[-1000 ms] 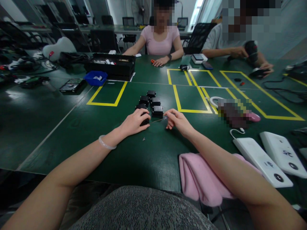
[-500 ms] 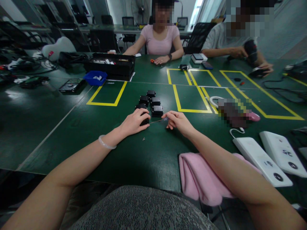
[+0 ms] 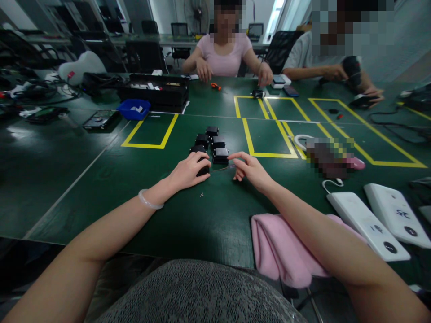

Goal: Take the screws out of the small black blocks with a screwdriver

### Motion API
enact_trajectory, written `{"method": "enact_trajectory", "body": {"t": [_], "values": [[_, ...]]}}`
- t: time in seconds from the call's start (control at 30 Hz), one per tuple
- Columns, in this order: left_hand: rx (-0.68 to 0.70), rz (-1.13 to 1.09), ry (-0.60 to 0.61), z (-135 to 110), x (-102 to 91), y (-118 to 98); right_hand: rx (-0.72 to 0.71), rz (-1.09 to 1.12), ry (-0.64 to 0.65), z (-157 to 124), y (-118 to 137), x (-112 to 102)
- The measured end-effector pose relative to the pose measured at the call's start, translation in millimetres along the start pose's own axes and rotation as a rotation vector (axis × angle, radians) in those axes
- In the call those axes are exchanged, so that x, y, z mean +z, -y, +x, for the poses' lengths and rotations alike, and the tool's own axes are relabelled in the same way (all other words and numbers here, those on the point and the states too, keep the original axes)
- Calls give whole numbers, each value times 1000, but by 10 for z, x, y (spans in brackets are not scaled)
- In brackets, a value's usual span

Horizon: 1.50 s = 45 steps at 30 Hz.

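Observation:
My left hand is closed around a small black box, holding it on the green table and covering most of it. In my right hand is a thin screwdriver, its shaft pointing left with the tip against the box's near side. The thumb and curled fingers pinch its handle, while the index finger is stretched out toward a neighbouring black box. Several similar black boxes stand in two rows just beyond my hands. Nearer to me lie tiny screws.
A pink cloth lies under my right forearm, beside white power banks. Yellow tape outlines mark the table. A blue tray and a black bin stand at far left. Two people sit opposite; one holds a dark tool.
My right index finger has straightened and lifted off the screwdriver; my left hand is unmoved. The person opposite has drawn one hand back from the bin and reached the other to a black object.

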State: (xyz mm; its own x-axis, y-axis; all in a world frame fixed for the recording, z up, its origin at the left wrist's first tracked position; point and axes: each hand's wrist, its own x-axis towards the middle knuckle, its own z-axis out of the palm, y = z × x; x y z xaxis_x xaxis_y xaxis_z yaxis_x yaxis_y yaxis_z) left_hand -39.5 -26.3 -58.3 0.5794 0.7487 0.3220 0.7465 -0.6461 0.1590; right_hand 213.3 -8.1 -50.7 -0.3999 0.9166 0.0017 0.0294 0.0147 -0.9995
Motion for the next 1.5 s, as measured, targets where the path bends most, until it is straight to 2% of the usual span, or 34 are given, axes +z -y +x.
{"method": "enact_trajectory", "body": {"t": [0.73, 0.97, 1.17, 1.5], "values": [[3, -7, -2, -3, -6, 1, 17, -2, 5, -2, 5, 14], [-7, -23, 7, -4, 1, 6, -42, -18, -21, -7, -12, 19], [4, -13, 1, -4, 1, 9, -8, -14, -13, -4, 0, 32], [6, -29, 4, -5, -3, 8, -85, -65, -36, -10, -12, 35]]}}
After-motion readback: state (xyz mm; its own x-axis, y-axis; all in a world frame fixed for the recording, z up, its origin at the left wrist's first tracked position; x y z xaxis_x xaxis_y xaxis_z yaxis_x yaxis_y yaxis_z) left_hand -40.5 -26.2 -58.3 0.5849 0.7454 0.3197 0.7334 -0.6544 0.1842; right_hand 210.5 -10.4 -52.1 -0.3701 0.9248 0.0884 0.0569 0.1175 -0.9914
